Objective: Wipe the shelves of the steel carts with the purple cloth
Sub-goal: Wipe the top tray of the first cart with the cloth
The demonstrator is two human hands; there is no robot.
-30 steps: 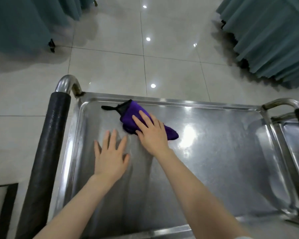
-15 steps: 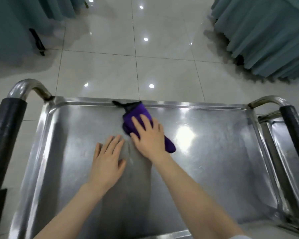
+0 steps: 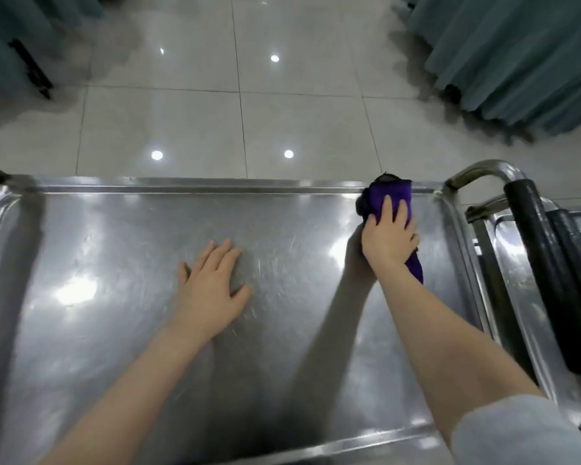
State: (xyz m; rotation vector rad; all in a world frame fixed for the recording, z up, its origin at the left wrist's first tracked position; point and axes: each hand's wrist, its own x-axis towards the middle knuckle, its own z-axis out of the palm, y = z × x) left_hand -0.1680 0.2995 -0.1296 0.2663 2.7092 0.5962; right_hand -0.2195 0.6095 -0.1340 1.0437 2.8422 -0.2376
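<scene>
R hand (image 3: 389,236) holds the purple cloth (image 3: 390,193) bunched up, fingers (image 3: 388,209) curled over the top and thumb tucked on its left side, pressing it onto the top shelf (image 3: 114,330) of the steel cart (image 3: 182,186). Cloth sits at the far right corner of the shelf, far end touching the back rim, just left of the black handle (image 3: 544,263). L hand (image 3: 212,293) lies flat on the shelf near the middle, palm down, fingers straight and a bit spread, holding nothing, prob. bracing the cart. Step in hand looks like wiping along the back edge and into the corner. To do it well: keep pressure even, push the wad right into the rim crease and the rounded corner, then pull back toward the body in overlapping passes, w/ the L hand moved off the unwiped patch under it. Cloth's long axis runs far-to-near, leaning slightly right at the near end; dark-trimmed end points away at the rim, tail pokes out under the heel of the hand. Second cart (image 3: 512,280) sits just beside on the right, apparently not yet wiped.
</scene>
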